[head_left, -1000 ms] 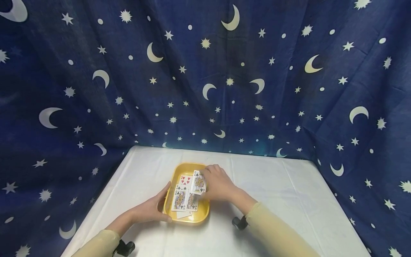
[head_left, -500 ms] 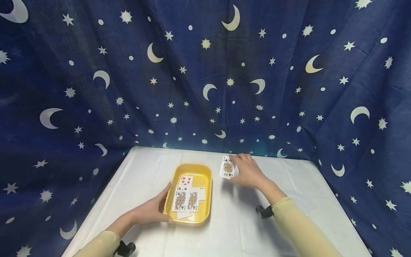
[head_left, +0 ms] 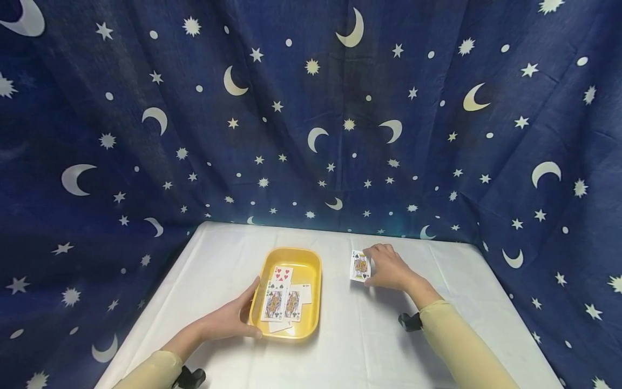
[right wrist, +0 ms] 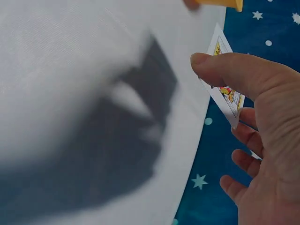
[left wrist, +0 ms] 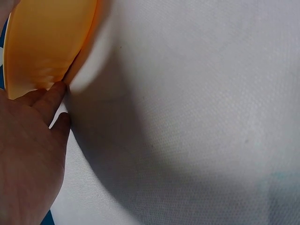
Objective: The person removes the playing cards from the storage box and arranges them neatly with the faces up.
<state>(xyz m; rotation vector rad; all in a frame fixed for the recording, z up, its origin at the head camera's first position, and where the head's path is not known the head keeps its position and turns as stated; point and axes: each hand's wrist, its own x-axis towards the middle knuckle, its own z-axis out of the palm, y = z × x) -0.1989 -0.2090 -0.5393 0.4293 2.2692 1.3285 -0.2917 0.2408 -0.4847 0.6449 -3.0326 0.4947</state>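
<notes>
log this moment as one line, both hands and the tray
left hand: touches side of yellow tray | right hand: holds face card above table | inside tray: playing cards

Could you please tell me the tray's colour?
The tray is yellow; the head view shows it best.

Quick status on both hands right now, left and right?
Left hand: open, touching the side of the shiny yellow rounded-rectangular tray.
Right hand: closed on a white rectangular playing card, pinched between thumb and fingers.
</notes>
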